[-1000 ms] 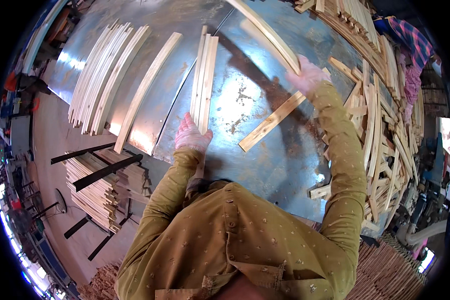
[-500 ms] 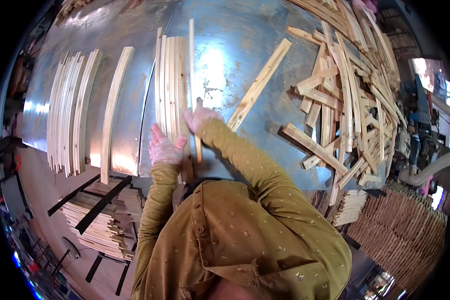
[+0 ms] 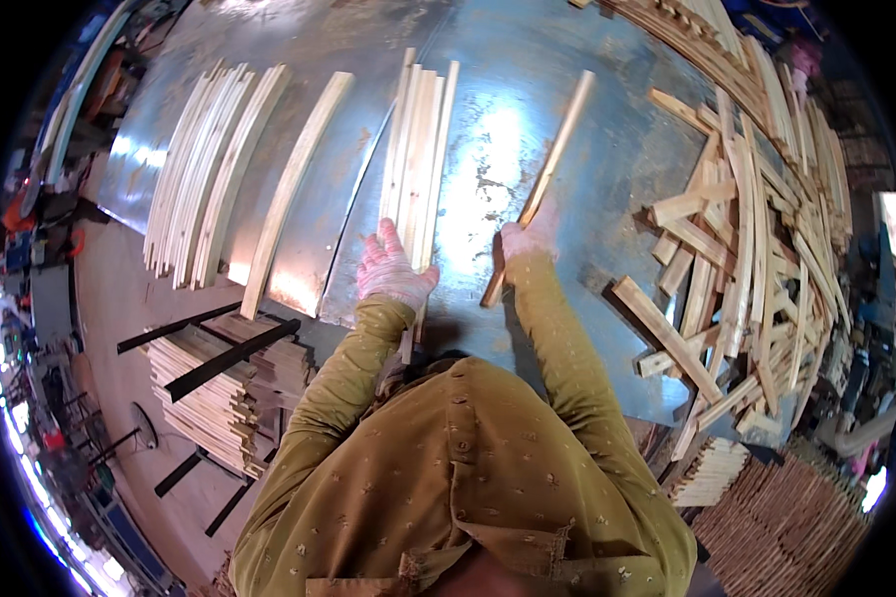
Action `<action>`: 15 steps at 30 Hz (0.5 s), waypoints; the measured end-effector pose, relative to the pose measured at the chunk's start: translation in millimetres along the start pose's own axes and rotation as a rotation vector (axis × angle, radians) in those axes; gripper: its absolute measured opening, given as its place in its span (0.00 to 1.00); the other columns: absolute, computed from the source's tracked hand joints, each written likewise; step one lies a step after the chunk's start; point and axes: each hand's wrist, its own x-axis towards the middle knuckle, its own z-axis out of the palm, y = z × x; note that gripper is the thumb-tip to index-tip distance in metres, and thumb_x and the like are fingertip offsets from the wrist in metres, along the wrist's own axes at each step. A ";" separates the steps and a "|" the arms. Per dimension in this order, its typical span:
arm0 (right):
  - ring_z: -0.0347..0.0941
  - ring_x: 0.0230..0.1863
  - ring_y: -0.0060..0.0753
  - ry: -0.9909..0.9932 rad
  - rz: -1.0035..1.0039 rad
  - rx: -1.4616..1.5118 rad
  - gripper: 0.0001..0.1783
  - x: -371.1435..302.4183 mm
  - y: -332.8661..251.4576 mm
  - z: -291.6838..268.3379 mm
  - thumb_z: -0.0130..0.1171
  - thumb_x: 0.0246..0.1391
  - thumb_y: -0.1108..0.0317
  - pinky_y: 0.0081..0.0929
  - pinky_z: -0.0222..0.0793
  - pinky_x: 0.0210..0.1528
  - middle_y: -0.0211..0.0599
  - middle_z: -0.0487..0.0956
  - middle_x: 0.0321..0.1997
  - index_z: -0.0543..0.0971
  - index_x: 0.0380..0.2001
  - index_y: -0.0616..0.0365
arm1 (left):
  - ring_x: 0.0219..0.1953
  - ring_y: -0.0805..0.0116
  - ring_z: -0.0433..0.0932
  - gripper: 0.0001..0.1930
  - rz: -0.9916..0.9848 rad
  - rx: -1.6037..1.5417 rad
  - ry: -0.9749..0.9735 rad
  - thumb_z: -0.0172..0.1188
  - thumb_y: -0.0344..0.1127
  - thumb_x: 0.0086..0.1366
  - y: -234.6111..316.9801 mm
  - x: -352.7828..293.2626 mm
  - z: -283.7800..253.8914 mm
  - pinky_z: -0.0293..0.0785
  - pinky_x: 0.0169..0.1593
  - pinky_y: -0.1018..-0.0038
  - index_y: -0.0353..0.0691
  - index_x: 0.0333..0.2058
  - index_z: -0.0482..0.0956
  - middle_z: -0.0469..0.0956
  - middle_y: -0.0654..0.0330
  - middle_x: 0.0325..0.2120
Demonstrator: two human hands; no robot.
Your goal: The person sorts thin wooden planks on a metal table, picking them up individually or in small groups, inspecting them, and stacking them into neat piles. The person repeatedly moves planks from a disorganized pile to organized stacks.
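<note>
My left hand (image 3: 393, 269), in a pale pinkish glove, lies with fingers spread on the near end of a small row of wooden strips (image 3: 415, 164). These strips stand side by side, running away from me. To the right, my right hand (image 3: 534, 237) is closed around a single wooden strip (image 3: 564, 134), its near end showing below the hand and its far end pointing away to the upper right. That strip looks tipped on its narrow edge. A lone strip (image 3: 299, 184) lies left of my left hand, with a larger row of strips (image 3: 209, 179) beyond it.
A shiny metal table (image 3: 627, 129) carries the wood. On its right side lies a jumbled heap of strips (image 3: 742, 224). Below the left edge, strips are stacked (image 3: 204, 398) on black bars (image 3: 234, 360). More stacked wood (image 3: 782, 522) stands at the lower right.
My right hand has moved right, from the row to the separate strip, and closed on it. The loose strip beside the row now sits against it. The whole view has shifted.
</note>
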 end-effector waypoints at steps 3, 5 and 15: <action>0.75 0.54 0.54 -0.377 -0.224 -0.283 0.32 -15.6 13.4 41.8 0.50 0.61 0.60 0.40 0.69 0.58 0.53 0.79 0.51 0.61 0.67 0.56 | 0.71 0.35 0.47 0.60 0.157 -0.178 0.097 0.60 0.68 0.56 -24.9 7.2 21.8 0.47 0.70 0.51 0.35 0.71 0.37 0.43 0.33 0.70; 0.75 0.54 0.55 -0.544 -0.441 -0.440 0.29 -20.1 16.0 57.9 0.47 0.63 0.57 0.38 0.69 0.59 0.53 0.79 0.52 0.64 0.65 0.54 | 0.71 0.35 0.46 0.61 0.108 -0.098 0.149 0.59 0.69 0.55 -14.4 -3.9 21.1 0.46 0.70 0.49 0.34 0.71 0.37 0.41 0.33 0.70; 0.76 0.41 0.30 -0.475 0.044 0.561 0.27 -17.0 71.8 40.5 0.59 0.61 0.56 0.29 0.72 0.47 0.39 0.81 0.41 0.74 0.56 0.64 | 0.72 0.45 0.48 0.57 -0.057 -0.255 0.049 0.69 0.57 0.53 10.1 -2.5 -13.5 0.40 0.73 0.55 0.43 0.72 0.42 0.47 0.38 0.70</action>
